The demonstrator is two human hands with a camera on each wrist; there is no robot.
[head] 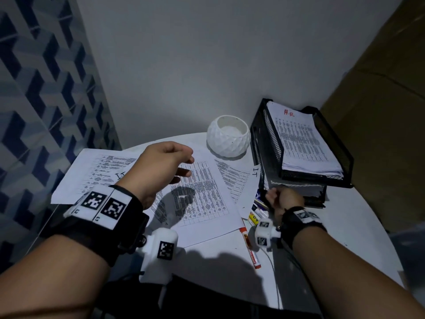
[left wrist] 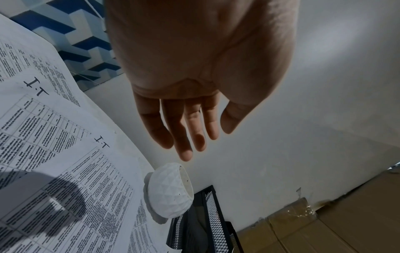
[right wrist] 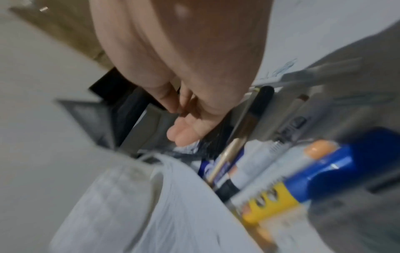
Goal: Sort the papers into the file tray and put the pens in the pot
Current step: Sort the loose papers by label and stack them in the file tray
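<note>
Left hand (head: 161,164) relaxed, fingers apart, above loose printed white papers (head: 202,196) on surface. Right hand (head: 284,200) curled (grasp indiscernible) beside pens (head: 255,215), black mesh file tray (head: 340,157); white faceted pot (head: 228,135) adjacent.

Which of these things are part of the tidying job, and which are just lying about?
Part of the job:
- loose papers
- file tray, HR sheets on top
- white pot
- pens and markers
- left hand, right hand

Just there:
- table
- cardboard
- blue patterned wall
</note>
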